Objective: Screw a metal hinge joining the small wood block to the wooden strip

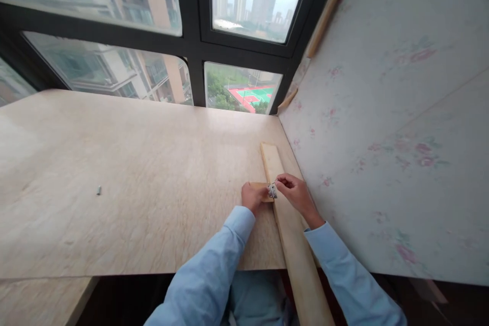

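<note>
A long pale wooden board (292, 237) runs along the right side of the stone-topped ledge and past its front edge. Against the board's left side lies a short wooden block (260, 185), gripped by my left hand (253, 196). A small silver metal hinge (272, 191) spans the joint between block and board, close to my left fingertips. My right hand (294, 191) is closed in a pinch just above the hinge, over the board. Whatever sits between its fingertips is too small to name.
A small grey metal piece (99, 190) lies on the ledge (153, 163) to the left. Dark-framed windows (198, 51) stand along the back. A flower-papered wall (382, 137) rises close on my right. The ledge's front edge is just before my body.
</note>
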Demonstrator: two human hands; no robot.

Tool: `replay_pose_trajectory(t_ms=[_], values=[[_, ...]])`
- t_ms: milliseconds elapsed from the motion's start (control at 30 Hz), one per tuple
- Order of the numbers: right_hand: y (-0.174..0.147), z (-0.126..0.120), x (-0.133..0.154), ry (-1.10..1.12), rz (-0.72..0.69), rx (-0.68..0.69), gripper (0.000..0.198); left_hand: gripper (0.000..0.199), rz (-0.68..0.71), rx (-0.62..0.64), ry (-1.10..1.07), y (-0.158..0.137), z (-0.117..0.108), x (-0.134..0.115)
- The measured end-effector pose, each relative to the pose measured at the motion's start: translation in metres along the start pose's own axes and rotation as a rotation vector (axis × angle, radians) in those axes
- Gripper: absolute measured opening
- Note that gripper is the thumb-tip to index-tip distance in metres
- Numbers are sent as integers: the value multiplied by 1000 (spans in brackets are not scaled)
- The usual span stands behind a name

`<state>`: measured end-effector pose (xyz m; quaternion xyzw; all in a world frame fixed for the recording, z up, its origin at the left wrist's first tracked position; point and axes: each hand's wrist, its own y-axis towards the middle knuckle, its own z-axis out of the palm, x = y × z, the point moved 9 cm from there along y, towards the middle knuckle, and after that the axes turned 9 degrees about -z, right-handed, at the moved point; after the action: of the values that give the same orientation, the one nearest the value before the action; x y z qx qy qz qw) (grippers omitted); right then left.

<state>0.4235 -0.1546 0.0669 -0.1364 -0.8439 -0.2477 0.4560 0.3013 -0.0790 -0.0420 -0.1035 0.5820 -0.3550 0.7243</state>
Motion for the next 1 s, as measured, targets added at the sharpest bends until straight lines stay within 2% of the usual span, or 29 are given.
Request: replay_pose_trajectory(t_ms=[200, 500, 733, 1000], values=[[-5, 9, -10, -198, -117, 59, 13, 30, -67, 25, 3, -12, 5, -7], [0, 18, -7, -357, -261, 184, 10, 29, -94, 11, 50, -14, 4, -8], [3, 26, -7, -464, -246, 307, 13, 30, -74, 18, 52, -12, 3, -6], [3, 24, -4, -412, -252, 316, 11, 32, -75, -4, 61, -15, 1, -9]])
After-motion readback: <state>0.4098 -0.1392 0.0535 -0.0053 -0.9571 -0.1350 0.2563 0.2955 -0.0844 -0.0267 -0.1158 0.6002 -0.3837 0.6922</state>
